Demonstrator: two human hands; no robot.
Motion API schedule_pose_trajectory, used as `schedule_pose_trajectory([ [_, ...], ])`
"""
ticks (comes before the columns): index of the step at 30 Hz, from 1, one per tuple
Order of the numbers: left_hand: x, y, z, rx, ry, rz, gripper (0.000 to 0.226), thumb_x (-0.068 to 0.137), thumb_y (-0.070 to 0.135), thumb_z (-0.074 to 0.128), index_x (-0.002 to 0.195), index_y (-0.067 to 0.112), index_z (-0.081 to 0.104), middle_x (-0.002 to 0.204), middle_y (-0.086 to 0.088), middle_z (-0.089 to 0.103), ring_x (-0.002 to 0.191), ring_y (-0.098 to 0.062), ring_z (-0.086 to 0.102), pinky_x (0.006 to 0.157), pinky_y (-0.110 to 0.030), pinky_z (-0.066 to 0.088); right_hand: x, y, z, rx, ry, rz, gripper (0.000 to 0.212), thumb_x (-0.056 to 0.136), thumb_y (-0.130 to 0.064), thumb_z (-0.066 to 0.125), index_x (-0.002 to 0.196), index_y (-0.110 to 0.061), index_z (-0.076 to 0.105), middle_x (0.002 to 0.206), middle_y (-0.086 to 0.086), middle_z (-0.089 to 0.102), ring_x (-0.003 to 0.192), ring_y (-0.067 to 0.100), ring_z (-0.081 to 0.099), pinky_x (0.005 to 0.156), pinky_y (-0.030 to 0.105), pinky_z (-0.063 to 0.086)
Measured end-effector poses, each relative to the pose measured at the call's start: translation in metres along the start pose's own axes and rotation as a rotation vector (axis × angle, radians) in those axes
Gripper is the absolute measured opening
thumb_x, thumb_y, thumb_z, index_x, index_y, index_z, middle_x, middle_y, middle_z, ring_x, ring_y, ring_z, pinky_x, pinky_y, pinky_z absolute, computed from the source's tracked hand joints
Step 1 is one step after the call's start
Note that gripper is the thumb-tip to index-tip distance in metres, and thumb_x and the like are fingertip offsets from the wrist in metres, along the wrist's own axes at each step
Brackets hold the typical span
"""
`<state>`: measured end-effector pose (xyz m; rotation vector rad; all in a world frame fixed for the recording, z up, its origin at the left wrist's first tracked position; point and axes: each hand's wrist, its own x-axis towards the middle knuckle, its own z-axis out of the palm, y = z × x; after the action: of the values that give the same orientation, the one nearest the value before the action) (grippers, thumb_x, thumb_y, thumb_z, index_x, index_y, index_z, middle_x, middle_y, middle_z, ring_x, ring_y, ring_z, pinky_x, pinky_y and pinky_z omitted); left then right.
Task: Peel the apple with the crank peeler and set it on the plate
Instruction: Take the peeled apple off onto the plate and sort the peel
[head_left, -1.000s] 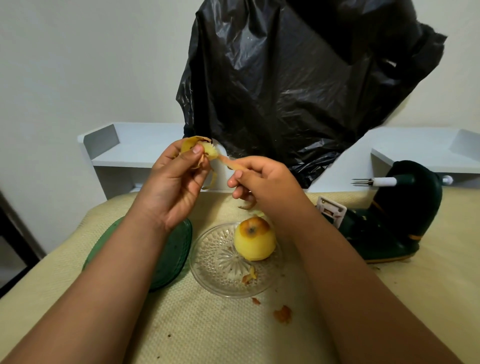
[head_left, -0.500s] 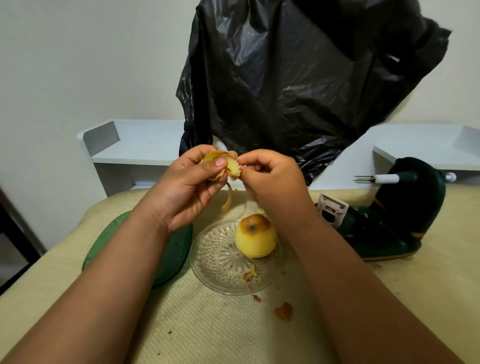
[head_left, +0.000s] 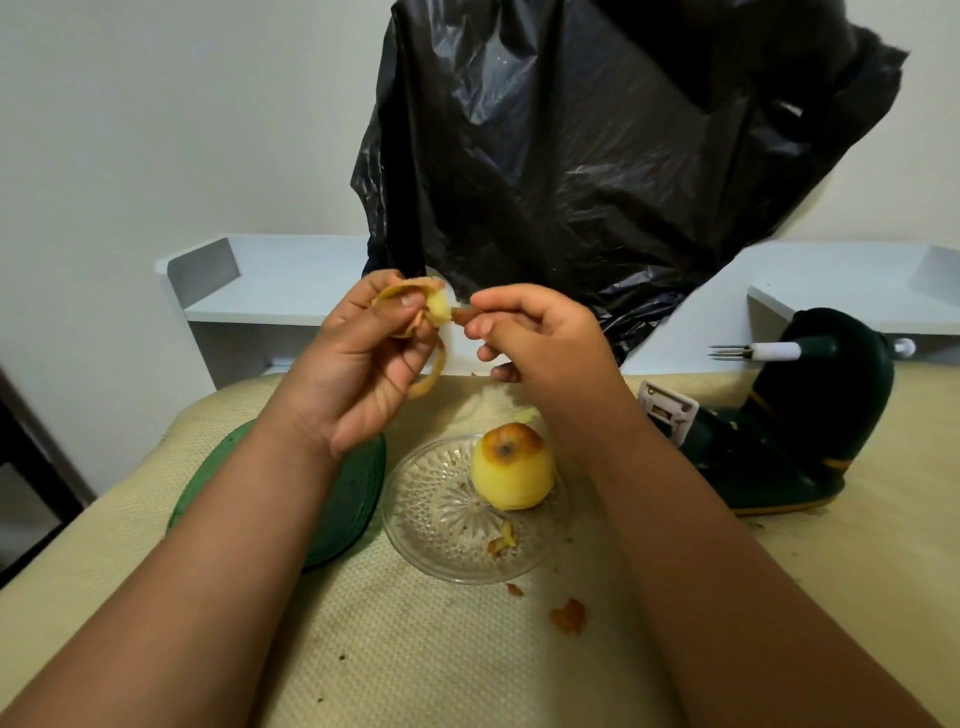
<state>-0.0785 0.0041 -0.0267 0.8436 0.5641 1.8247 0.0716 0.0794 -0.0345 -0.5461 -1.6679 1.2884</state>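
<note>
On a desk (head_left: 415, 649) draped in woven yellow cloth, a peeled apple (head_left: 511, 467) sits on a cut-glass plate (head_left: 441, 519); both hands' fingers (head_left: 410, 301) pinch curling peel (head_left: 434, 306).

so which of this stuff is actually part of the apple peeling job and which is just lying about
Part of the job:
apple
glass plate
crank peeler
peel, held by left hand and right hand

Lying about:
green plate
black bag
white shelf
</note>
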Motion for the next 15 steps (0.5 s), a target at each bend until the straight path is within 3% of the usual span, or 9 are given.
schedule_pose_trajectory([
  [2, -0.0016, 0.0030, -0.0016, -0.114, -0.047, -0.050, 0.055, 0.050, -0.002, 0.094, 0.093, 0.008, 0.060, 0.086, -0.012, 0.069, 0.070, -0.015, 0.072, 0.058, -0.016, 0.058, 0.0001, 0.0013, -0.0001, -0.050, -0.025, 0.023, 0.026, 0.087, -0.014, 0.066, 0.105, -0.032, 0.069, 0.093, 0.000, 0.073, 0.083, 0.011, 0.068, 0.069, 0.027, 0.051],
  [4, -0.0031, 0.0041, -0.0016, -0.127, -0.099, -0.080, 0.062, 0.041, 0.000, 0.100, 0.091, 0.006, 0.064, 0.088, -0.012, 0.067, 0.071, -0.015, 0.072, 0.057, -0.016, 0.058, -0.0011, 0.0012, 0.0024, -0.061, -0.064, 0.054, 0.024, 0.088, -0.016, 0.068, 0.106, -0.033, 0.070, 0.096, -0.002, 0.074, 0.086, 0.017, 0.071, 0.068, 0.027, 0.052],
  [7, -0.0006, 0.0024, -0.0022, -0.081, -0.097, -0.082, 0.042, 0.053, 0.001, 0.096, 0.087, 0.004, 0.072, 0.088, -0.012, 0.069, 0.074, -0.013, 0.072, 0.060, -0.015, 0.058, -0.0029, 0.0008, 0.0050, 0.028, -0.098, 0.059, 0.019, 0.092, -0.007, 0.065, 0.095, -0.024, 0.075, 0.083, -0.003, 0.075, 0.077, 0.016, 0.071, 0.067, 0.026, 0.057],
  [10, 0.0040, -0.0005, -0.0057, 0.016, -0.032, -0.056, 0.018, 0.080, 0.003, 0.070, 0.098, 0.004, 0.064, 0.086, -0.008, 0.073, 0.074, -0.010, 0.072, 0.063, -0.014, 0.058, -0.0029, -0.0011, 0.0049, 0.152, -0.083, 0.038, 0.024, 0.094, 0.000, 0.062, 0.090, -0.020, 0.075, 0.076, -0.003, 0.074, 0.072, 0.011, 0.068, 0.069, 0.026, 0.059],
  [15, 0.0058, -0.0040, -0.0084, 0.155, 0.013, -0.061, 0.013, 0.081, 0.002, 0.066, 0.089, 0.010, 0.073, 0.089, -0.010, 0.073, 0.075, -0.012, 0.071, 0.070, -0.017, 0.060, -0.0014, -0.0018, 0.0063, 0.212, -0.078, 0.044, 0.026, 0.098, -0.001, 0.055, 0.102, -0.020, 0.072, 0.083, -0.001, 0.075, 0.072, 0.014, 0.068, 0.071, 0.026, 0.060],
])
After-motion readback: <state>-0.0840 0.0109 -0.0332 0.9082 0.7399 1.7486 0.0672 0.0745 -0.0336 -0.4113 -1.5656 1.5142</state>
